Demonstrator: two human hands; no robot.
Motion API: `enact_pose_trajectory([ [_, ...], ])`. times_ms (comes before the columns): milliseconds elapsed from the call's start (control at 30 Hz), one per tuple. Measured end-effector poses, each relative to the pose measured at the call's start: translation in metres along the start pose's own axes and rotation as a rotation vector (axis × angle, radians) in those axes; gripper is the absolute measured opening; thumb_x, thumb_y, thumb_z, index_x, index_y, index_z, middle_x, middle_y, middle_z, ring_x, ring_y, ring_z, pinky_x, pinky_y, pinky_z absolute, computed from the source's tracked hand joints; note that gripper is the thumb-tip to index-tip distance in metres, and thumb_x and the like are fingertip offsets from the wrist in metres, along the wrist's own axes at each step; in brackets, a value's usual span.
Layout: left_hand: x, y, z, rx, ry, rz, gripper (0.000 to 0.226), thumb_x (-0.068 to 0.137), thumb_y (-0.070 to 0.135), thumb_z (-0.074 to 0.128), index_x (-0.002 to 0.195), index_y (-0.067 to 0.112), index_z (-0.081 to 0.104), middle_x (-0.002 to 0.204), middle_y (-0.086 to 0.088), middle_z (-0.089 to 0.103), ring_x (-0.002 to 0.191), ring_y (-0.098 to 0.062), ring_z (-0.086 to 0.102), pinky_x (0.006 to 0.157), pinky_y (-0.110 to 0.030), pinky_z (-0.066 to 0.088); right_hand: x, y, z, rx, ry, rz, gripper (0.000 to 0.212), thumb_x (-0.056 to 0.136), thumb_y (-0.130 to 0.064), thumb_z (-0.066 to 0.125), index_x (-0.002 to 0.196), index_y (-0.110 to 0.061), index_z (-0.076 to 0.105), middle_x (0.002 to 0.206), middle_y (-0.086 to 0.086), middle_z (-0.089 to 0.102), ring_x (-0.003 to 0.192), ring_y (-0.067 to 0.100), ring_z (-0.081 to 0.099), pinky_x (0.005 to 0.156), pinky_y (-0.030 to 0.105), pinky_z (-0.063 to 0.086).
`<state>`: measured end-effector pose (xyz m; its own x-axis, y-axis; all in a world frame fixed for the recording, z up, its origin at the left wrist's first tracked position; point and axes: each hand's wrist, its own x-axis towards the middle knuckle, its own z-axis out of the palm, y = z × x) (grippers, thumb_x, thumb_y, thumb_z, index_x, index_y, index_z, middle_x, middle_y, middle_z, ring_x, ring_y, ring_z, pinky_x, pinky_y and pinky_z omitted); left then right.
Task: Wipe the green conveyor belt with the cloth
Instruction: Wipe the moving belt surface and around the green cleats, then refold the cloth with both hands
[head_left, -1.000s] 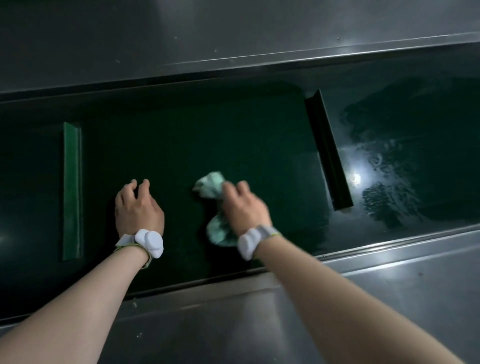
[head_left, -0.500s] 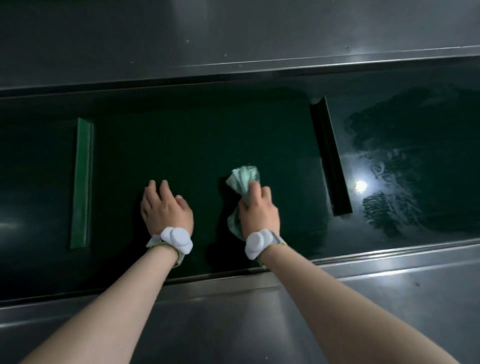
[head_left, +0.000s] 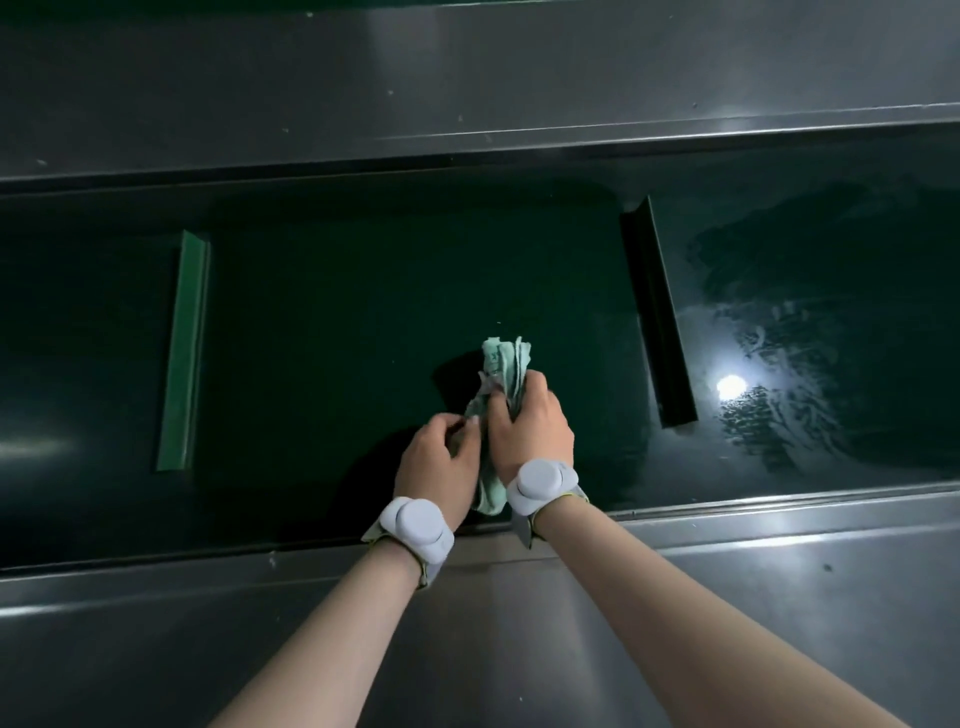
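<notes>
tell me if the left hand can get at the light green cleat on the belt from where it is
Probably yes: the left hand is at the cloth, and only bare belt lies between it and the cleat.

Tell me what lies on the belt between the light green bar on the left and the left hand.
Nothing: in the head view the belt is bare between the light green bar and the left hand.
</notes>
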<state>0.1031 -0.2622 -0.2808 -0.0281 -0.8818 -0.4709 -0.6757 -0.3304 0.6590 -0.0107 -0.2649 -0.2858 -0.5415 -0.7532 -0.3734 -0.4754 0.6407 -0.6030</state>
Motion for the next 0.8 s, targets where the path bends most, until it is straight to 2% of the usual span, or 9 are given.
enact_pose_trajectory([
  [100,-0.005,0.002,-0.002,0.009,-0.128,0.029,0.031,0.101,0.046,0.053,0.111,0.021,0.069,0.109,-0.004,0.065,0.107,-0.029,0.062,0.092,-0.041,0.050,0.001,0.000,-0.004,-0.010,-0.051,0.152,0.042,0.093,-0.062,0.043,0.106,-0.023,0.047,0.100,0.006,0.059,0.076,0.032,0.059,0.067,0.035,0.044],
  [200,-0.008,-0.003,-0.009,-0.029,-0.182,0.003,0.027,0.094,0.055,0.057,0.112,0.035,0.059,0.107,0.004,0.050,0.101,-0.021,0.059,0.078,-0.027,0.042,-0.002,-0.004,-0.009,0.273,-0.233,0.341,0.065,0.076,-0.081,0.037,0.113,-0.029,0.052,0.097,0.005,0.066,0.081,0.032,0.069,0.078,0.046,0.056],
  [267,-0.015,-0.008,-0.016,-0.057,-0.203,0.008,0.042,0.085,0.058,0.072,0.118,0.040,0.053,0.110,0.014,0.048,0.094,-0.006,0.060,0.072,-0.019,0.042,-0.005,-0.003,-0.014,0.489,-0.255,0.415,0.050,0.081,-0.067,0.043,0.103,-0.025,0.058,0.085,0.003,0.066,0.070,0.030,0.070,0.070,0.048,0.061],
  [333,-0.023,-0.012,-0.018,-0.185,-0.224,0.015,0.049,0.080,0.049,0.083,0.118,0.033,0.057,0.113,0.015,0.063,0.096,-0.006,0.066,0.082,-0.029,0.056,-0.011,0.001,-0.016,0.613,-0.235,0.456,0.028,0.086,-0.047,0.054,0.093,-0.021,0.060,0.085,0.006,0.067,0.060,0.027,0.070,0.056,0.047,0.061],
  [367,-0.029,-0.013,-0.020,-0.254,-0.244,0.007,0.045,0.082,0.039,0.085,0.119,0.030,0.062,0.111,0.012,0.070,0.098,-0.010,0.070,0.089,-0.037,0.059,-0.015,0.004,-0.016,0.590,-0.221,0.461,0.025,0.084,-0.044,0.060,0.095,-0.021,0.062,0.090,0.008,0.068,0.063,0.027,0.071,0.056,0.046,0.061],
  [500,-0.059,-0.014,-0.034,-0.368,-0.301,-0.024,0.031,0.084,0.012,0.078,0.110,0.027,0.074,0.103,0.004,0.079,0.099,-0.019,0.075,0.097,-0.047,0.059,-0.036,0.016,-0.022,0.371,-0.138,0.411,0.066,0.072,-0.064,0.068,0.119,-0.019,0.058,0.100,0.004,0.066,0.086,0.026,0.066,0.080,0.047,0.060],
  [633,-0.095,-0.020,-0.061,-0.515,-0.441,-0.109,0.035,0.076,0.018,0.074,0.108,0.031,0.078,0.106,-0.004,0.080,0.103,-0.031,0.075,0.088,-0.040,0.060,-0.060,0.029,-0.041,0.706,-0.345,0.597,0.096,0.050,-0.066,0.086,0.123,-0.011,0.057,0.105,0.009,0.070,0.087,0.029,0.072,0.070,0.048,0.061],
  [700,-0.115,-0.023,-0.067,-0.511,-0.476,-0.129,0.038,0.076,0.020,0.076,0.112,0.033,0.077,0.109,-0.004,0.079,0.103,-0.029,0.075,0.086,-0.040,0.060,-0.076,0.042,-0.051,0.859,-0.389,0.604,0.098,0.043,-0.053,0.096,0.122,-0.005,0.061,0.102,0.018,0.074,0.083,0.038,0.074,0.074,0.055,0.059],
  [800,-0.137,-0.030,-0.064,-0.516,-0.401,-0.182,0.045,0.081,0.020,0.084,0.122,0.030,0.070,0.117,-0.004,0.076,0.100,-0.023,0.077,0.083,-0.037,0.063,-0.095,0.071,-0.068,0.788,-0.188,0.488,0.090,0.042,-0.052,0.096,0.117,-0.010,0.065,0.097,0.013,0.075,0.081,0.033,0.075,0.074,0.052,0.061],
])
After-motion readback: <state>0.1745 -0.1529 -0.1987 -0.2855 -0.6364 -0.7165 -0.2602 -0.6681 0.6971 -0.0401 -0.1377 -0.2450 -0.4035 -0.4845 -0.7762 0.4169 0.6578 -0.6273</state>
